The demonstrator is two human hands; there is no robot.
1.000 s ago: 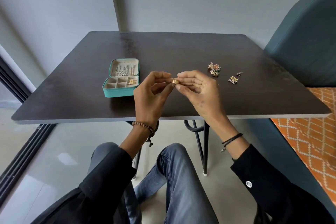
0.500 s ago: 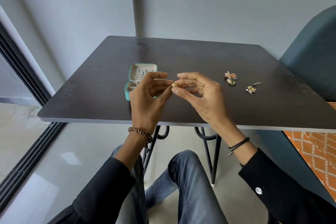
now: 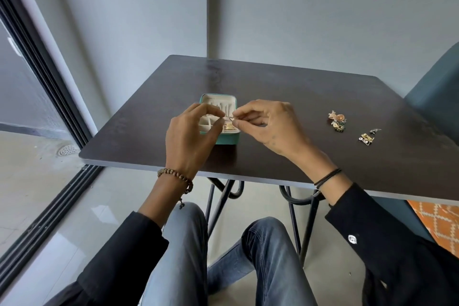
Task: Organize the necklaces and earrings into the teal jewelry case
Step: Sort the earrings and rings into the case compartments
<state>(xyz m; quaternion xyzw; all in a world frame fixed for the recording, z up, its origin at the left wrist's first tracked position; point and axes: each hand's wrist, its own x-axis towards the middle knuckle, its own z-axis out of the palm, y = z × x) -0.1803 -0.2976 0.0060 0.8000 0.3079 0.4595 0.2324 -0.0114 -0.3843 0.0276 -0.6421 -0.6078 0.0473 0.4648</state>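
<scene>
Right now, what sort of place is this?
Probably a room in a home: small dark table, teal upholstered chair beside it, sliding glass door on the left.

teal jewelry case [image 3: 227,138], dark brown table [image 3: 285,97].

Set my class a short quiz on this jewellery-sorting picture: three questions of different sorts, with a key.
1. True or false: the teal jewelry case lies open on the table.
2. Multiple choice: the loose jewelry lies A) inside the case, B) on the table, to the person's right of the case, C) on the floor.
3. Short answer: which wrist wears the beaded bracelet, and what do the left hand and right hand pinch between them above the case?

Key: 1 true; 2 B; 3 the left wrist, and a small earring.
</scene>
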